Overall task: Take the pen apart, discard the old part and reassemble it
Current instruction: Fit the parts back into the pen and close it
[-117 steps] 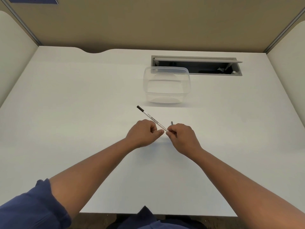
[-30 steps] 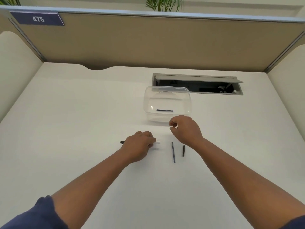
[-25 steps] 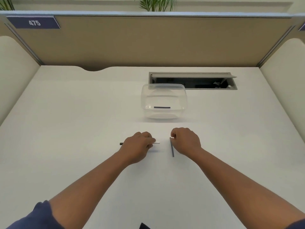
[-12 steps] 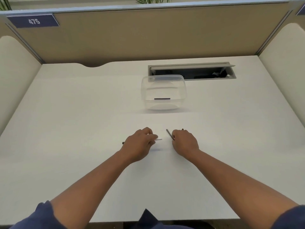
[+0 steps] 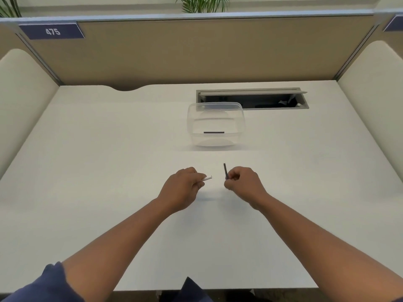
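Observation:
My left hand [image 5: 184, 187] grips the white pen barrel [image 5: 208, 178]; only its open end pokes out to the right of the fingers. My right hand [image 5: 242, 183] pinches a thin dark refill [image 5: 225, 170] that points up and away, a short gap from the barrel's end. Both hands hover just above the white desk [image 5: 109, 171]. A second dark refill [image 5: 214, 132] lies inside the clear plastic container [image 5: 216, 125] further back. The small dark pen piece that lay by the refill is hidden.
An open cable tray [image 5: 253, 99] is set into the desk behind the container. Beige partition walls [image 5: 196, 51] close in the back and both sides. The desk's front edge runs close to my body.
My right hand came back from the container, where the old refill now lies, and picked the other refill up off the desk. My left hand lifted the barrel slightly.

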The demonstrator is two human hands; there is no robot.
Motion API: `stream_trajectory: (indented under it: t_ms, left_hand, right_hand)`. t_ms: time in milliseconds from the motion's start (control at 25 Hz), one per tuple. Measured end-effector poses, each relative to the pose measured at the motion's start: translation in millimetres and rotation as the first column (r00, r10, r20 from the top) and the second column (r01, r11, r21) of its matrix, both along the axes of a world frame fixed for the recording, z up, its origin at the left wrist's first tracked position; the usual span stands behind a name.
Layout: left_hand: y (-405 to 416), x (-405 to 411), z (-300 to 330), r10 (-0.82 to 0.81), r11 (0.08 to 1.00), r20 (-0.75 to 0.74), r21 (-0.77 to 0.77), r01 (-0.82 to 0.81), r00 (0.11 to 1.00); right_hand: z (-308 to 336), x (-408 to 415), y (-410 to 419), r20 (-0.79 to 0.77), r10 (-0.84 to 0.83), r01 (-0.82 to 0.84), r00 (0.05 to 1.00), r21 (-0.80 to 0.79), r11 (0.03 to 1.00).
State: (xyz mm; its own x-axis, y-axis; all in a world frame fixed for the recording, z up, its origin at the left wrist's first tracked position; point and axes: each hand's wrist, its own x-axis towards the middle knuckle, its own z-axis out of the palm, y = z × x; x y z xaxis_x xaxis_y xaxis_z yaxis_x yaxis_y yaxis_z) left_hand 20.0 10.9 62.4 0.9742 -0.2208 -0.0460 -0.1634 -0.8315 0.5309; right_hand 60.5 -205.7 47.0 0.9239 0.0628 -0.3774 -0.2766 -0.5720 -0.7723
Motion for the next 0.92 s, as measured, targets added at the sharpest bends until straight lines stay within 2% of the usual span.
stream_trajectory:
  t_ms: [120, 280, 760, 920]
  left_hand:
    - [-3, -1, 4, 0.04, 0.997, -0.019, -0.058, -0.041, 0.999]
    - [-6, -3, 8, 0.067, 0.987, -0.073, -0.142, -0.077, 0.995]
    - [-11, -5, 8, 0.061, 0.965, -0.118, -0.247, -0.089, 0.991]
    - [-11, -4, 6, 0.057, 0.954, -0.114, -0.286, -0.088, 0.992]
  right_hand:
    - [26, -1, 1, 0.022, -0.07, 0.062, 0.997, 0.27, 0.961]
    - [45, -6, 5, 0.047, -0.064, 0.036, 0.997, 0.447, 0.894]
    - [46, -12, 10, 0.082, -0.06, 0.013, 0.995, 0.48, 0.877]
    - [43, -13, 10, 0.089, -0.015, -0.029, 0.996, 0.47, 0.882]
